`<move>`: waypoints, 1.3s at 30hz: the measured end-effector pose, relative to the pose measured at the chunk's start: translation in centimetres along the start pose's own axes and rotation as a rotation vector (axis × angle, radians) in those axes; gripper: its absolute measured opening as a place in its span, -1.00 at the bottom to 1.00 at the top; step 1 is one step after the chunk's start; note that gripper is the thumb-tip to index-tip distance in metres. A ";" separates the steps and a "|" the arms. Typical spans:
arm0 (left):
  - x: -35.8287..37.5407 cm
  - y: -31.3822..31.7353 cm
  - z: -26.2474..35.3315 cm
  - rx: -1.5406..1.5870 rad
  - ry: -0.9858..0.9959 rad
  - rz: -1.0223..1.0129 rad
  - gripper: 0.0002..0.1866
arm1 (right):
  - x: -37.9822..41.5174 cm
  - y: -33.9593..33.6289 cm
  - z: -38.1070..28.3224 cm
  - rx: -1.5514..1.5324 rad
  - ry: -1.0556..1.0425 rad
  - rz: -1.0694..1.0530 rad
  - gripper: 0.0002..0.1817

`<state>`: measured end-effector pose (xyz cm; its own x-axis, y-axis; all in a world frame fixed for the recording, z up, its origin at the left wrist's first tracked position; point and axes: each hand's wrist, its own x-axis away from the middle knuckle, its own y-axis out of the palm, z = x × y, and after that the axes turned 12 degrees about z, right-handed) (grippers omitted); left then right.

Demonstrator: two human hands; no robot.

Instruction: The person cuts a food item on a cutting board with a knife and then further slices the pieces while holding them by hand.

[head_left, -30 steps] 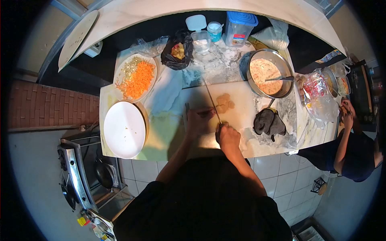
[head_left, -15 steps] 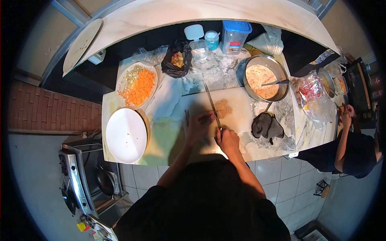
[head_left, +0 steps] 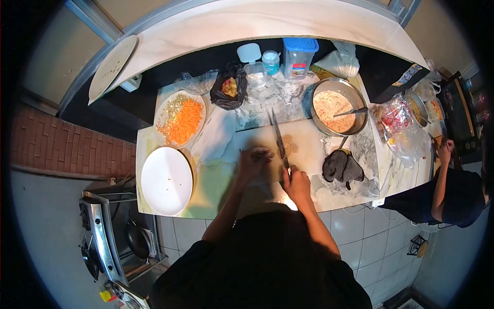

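My right hand is wrapped round the handle of a long kitchen knife, whose blade points away from me over a white cutting board. Pale, thin slices of some food lie on the board just right of the blade. Left of the knife, my left hand hovers close over the board with its fingers curled in. Whatever those fingers hold, if anything, is hidden in shadow. The blade and the left hand are a short gap apart.
On the left are a plate of shredded carrot and cabbage and a white plate. A steel bowl of batter and a dark cloth stand right. Behind are a black bag and a blue-lidded container. Another person works far right.
The knife has shifted right, away from my left hand, uncovering a gap between them. My left hand has drawn slightly left of the blade. The whole view has tilted a little.
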<state>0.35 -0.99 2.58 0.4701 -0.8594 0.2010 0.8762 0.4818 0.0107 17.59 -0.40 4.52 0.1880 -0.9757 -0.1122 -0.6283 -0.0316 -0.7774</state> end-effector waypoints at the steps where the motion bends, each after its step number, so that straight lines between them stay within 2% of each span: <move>1: -0.1 -0.1 0.4 -0.051 0.031 -0.002 -0.83 | -0.1 -0.1 0.1 0.004 0.028 0.013 -0.68; 5: -0.9 -0.2 0.8 -0.196 0.114 -0.083 -0.85 | -0.5 -0.6 0.9 -0.029 0.074 0.079 -0.70; 9: -1.3 0.6 1.0 -0.132 0.121 -0.105 -0.84 | -0.3 -0.8 1.4 -0.093 0.089 0.153 -0.64; 11: -2.0 0.7 0.8 -0.068 0.162 -0.263 -0.82 | -0.1 -0.9 1.5 -0.092 0.090 0.165 -0.64; 14: -2.9 1.5 1.1 -0.193 0.133 -0.302 -0.79 | 0.1 -0.8 1.6 -0.111 0.078 0.180 -0.64; 17: -4.9 2.0 -1.7 -0.145 0.233 -0.281 -0.77 | 0.2 -0.6 1.7 -0.118 0.093 0.155 -0.65; 21: -4.8 2.2 -0.8 -0.109 0.253 -0.158 -0.77 | 0.2 -1.0 1.6 -0.128 0.136 0.143 -0.65; 23: -4.5 1.7 0.6 -0.011 0.108 0.014 -0.75 | 0.2 -1.0 1.7 -0.152 0.125 0.168 -0.64; 24: -4.4 1.1 0.9 -0.010 0.108 0.022 -0.75 | 0.2 -1.0 1.7 -0.179 0.112 0.192 -0.62; 26: -4.1 -0.4 1.6 0.241 -0.141 0.036 -0.74 | 0.1 -1.0 1.5 -0.218 0.114 0.172 -0.62; 27: -3.9 -0.9 1.7 0.245 -0.136 0.050 -0.74 | 0.2 -0.9 1.3 -0.255 0.124 0.156 -0.63; 29: -3.3 -2.0 1.9 0.636 -0.301 -0.087 -0.75 | 0.2 -0.9 0.7 -0.233 0.100 0.071 -0.64; 30: -3.0 -2.6 1.8 0.640 -0.293 -0.073 -0.75 | 0.3 -0.8 0.5 -0.206 0.089 -0.004 -0.66; 32: -2.3 -3.5 1.6 0.767 -0.265 -0.214 -0.75 | 0.8 -0.1 0.2 -0.198 0.040 -0.051 -0.67; 36: -0.5 -3.1 3.1 0.588 -0.217 -0.114 -0.78 | 1.3 0.6 -0.2 -0.166 -0.052 -0.116 -0.68; 38: -0.7 -2.9 1.9 0.563 -0.016 -0.225 -0.72 | 1.2 0.7 -0.2 -0.190 -0.066 -0.114 -0.70; 39: -0.6 -2.8 2.6 0.565 0.000 -0.218 -0.72 | 0.8 0.6 -0.2 -0.193 -0.083 -0.112 -0.70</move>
<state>-2.68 -1.37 4.95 0.2857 -0.9487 0.1355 0.7606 0.3105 0.5701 17.21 -1.24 4.04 0.3213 -0.9429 -0.0883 -0.7310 -0.1877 -0.6561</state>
